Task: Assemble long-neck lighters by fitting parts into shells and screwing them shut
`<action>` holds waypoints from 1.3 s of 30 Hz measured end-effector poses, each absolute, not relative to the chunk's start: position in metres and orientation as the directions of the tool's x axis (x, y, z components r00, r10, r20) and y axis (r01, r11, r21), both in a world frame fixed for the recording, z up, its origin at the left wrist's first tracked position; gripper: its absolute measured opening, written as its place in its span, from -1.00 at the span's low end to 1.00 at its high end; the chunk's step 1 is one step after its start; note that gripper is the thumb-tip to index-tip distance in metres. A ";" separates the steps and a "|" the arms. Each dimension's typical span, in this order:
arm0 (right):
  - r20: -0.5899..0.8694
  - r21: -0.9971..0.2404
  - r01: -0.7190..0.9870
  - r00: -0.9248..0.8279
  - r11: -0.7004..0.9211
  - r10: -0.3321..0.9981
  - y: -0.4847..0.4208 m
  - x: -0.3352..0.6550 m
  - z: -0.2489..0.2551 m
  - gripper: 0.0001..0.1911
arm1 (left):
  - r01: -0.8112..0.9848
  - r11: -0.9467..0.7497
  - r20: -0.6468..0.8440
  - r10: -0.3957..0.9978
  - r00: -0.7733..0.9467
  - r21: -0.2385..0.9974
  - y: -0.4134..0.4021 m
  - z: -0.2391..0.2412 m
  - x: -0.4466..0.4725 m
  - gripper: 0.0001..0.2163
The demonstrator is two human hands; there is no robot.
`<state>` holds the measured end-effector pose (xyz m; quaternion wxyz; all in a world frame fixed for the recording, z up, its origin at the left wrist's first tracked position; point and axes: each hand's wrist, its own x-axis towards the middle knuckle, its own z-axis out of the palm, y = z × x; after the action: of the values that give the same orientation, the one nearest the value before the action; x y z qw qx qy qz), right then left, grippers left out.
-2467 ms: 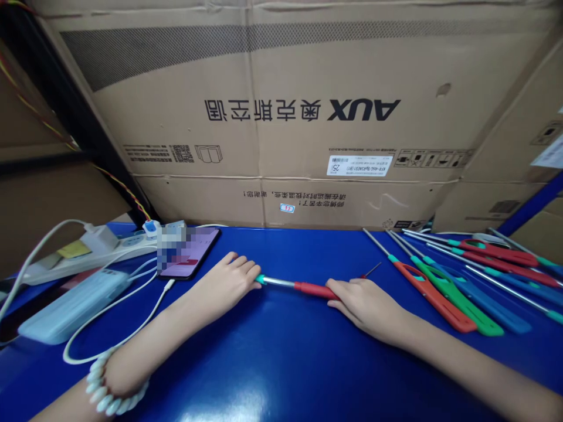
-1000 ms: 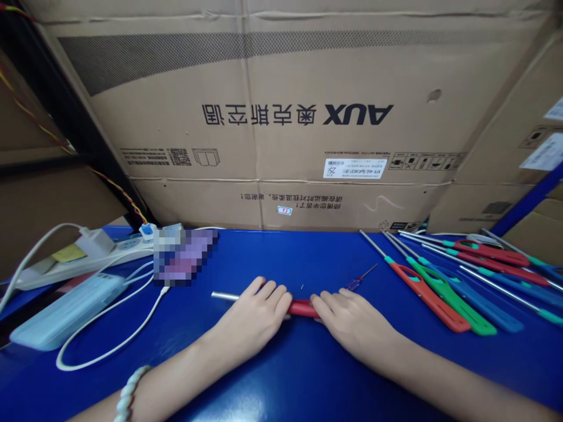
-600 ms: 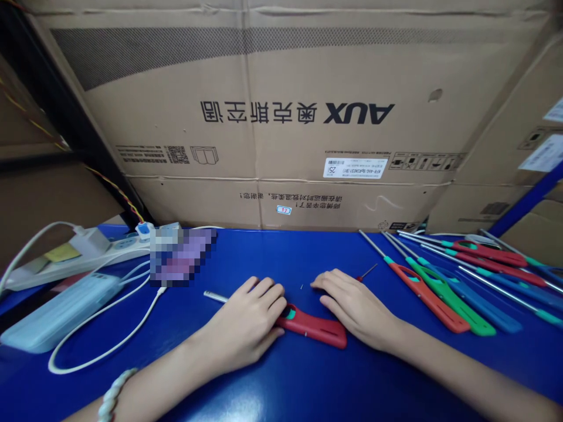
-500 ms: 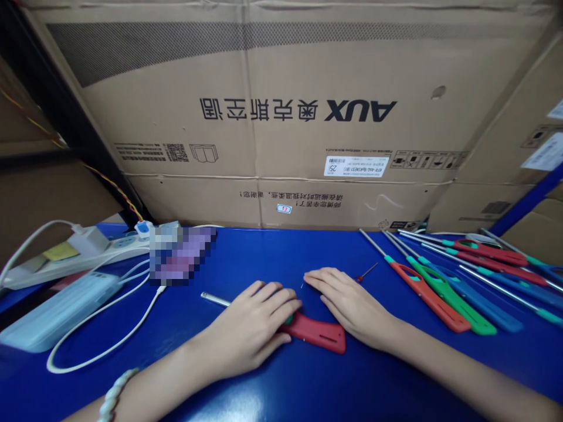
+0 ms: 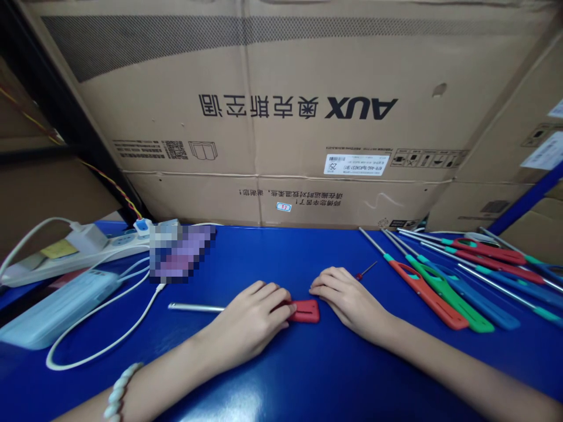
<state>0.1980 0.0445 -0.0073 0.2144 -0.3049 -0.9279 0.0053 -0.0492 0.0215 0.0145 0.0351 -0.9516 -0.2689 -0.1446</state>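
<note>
My left hand [image 5: 257, 319] is wrapped over a red long-nosed lighter [image 5: 307, 311] lying on the blue tabletop. Its metal tube [image 5: 196, 308] sticks out to the left, and the slotted end of its handle shows to the right of my fingers. My palm and fingers cover the middle of the lighter. To the right of the handle end and apart from it, my right hand [image 5: 349, 299] rests on the table, fingers bent and together. Its thumb and anything under the fingertips are hidden. Just beyond its knuckles lies a small screwdriver [image 5: 367, 270] with a red handle.
Several long-nosed lighters, among them an orange one [image 5: 428, 293] and a green one [image 5: 460, 299], lie at the right. On the left are a light blue power bank [image 5: 59, 308], a white cable [image 5: 147, 321] and a power strip [image 5: 26, 265]. A large cardboard box [image 5: 290, 146] stands behind.
My left hand has turned the lighter nearly straight and shifted it left, so more of its tube shows. My right fingers have drawn back slightly and bent more. A tiny thing near them no longer shows.
</note>
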 end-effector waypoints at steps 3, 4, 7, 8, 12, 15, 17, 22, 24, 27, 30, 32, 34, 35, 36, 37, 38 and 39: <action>0.435 -0.095 0.571 -0.713 0.815 0.550 0.044 0.198 -0.011 -0.72 | 0.543 -0.839 0.298 0.520 0.800 0.007 0.023 0.014 -0.051 -0.85; 0.440 -0.074 0.577 -0.713 0.814 0.545 0.044 0.198 -0.012 -0.70 | 0.546 -0.838 0.295 0.524 0.799 0.010 0.023 0.013 -0.051 -0.85; 0.445 -0.013 0.597 -0.715 0.802 0.539 0.046 0.198 -0.017 -0.68 | 0.545 -0.838 0.285 0.528 0.800 0.024 0.023 0.013 -0.051 -0.85; 0.442 -0.002 0.603 -0.715 0.798 0.541 0.047 0.198 -0.018 -0.69 | 0.543 -0.839 0.284 0.528 0.801 0.029 0.022 0.014 -0.050 -0.85; 0.433 -0.097 0.628 -0.672 0.772 0.600 0.047 0.196 -0.018 -0.71 | 0.528 -0.848 0.280 0.519 0.808 0.051 0.022 0.014 -0.050 -0.84; 0.402 -0.425 0.592 -0.554 0.685 0.729 0.040 0.192 -0.013 -0.80 | 0.519 -0.853 0.284 0.512 0.810 0.056 0.022 0.014 -0.050 -0.81; 0.351 -0.624 0.522 -0.478 0.582 0.805 0.034 0.189 -0.009 -0.86 | 0.517 -0.854 0.284 0.511 0.811 0.062 0.022 0.014 -0.050 -0.79; 0.294 -0.775 0.404 -0.449 0.485 0.844 0.030 0.184 -0.007 -0.87 | 0.516 -0.853 0.268 0.516 0.814 0.075 0.021 0.011 -0.050 -0.79; 0.291 -0.787 0.381 -0.464 0.485 0.837 0.032 0.183 -0.009 -0.85 | 0.515 -0.854 0.261 0.516 0.816 0.077 0.021 0.011 -0.050 -0.80; 0.298 -0.780 0.374 -0.483 0.502 0.824 0.034 0.182 -0.010 -0.84 | 0.512 -0.855 0.244 0.516 0.821 0.086 0.021 0.011 -0.049 -0.81; 0.319 -0.750 0.390 -0.494 0.534 0.809 0.033 0.182 -0.010 -0.84 | 0.510 -0.855 0.231 0.516 0.825 0.092 0.021 0.012 -0.049 -0.81; 0.337 -0.725 0.402 -0.501 0.559 0.797 0.032 0.183 -0.010 -0.84 | 0.510 -0.856 0.230 0.516 0.825 0.090 0.021 0.013 -0.048 -0.80; 0.359 -0.695 0.411 -0.513 0.590 0.780 0.031 0.183 -0.010 -0.83 | 0.508 -0.857 0.232 0.514 0.826 0.088 0.021 0.013 -0.048 -0.80; 0.373 -0.674 0.418 -0.520 0.610 0.769 0.031 0.184 -0.010 -0.83 | 0.508 -0.857 0.232 0.513 0.826 0.087 0.021 0.013 -0.048 -0.80; 0.388 -0.646 0.428 -0.529 0.632 0.755 0.030 0.184 -0.010 -0.83 | 0.508 -0.857 0.235 0.513 0.826 0.085 0.021 0.013 -0.048 -0.80; 0.403 -0.610 0.444 -0.539 0.656 0.739 0.030 0.184 -0.011 -0.82 | 0.508 -0.857 0.238 0.512 0.825 0.083 0.021 0.013 -0.048 -0.81; 0.418 -0.566 0.464 -0.551 0.681 0.722 0.030 0.184 -0.011 -0.82 | 0.509 -0.857 0.240 0.512 0.825 0.080 0.021 0.013 -0.048 -0.81; 0.433 -0.513 0.485 -0.566 0.708 0.701 0.029 0.185 -0.012 -0.81 | 0.510 -0.857 0.242 0.512 0.824 0.076 0.021 0.013 -0.048 -0.81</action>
<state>0.1847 0.0294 -0.0122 0.3167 -0.3416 -0.8682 0.1709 -0.0481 0.0207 0.0135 -0.0043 -0.9550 -0.2675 -0.1278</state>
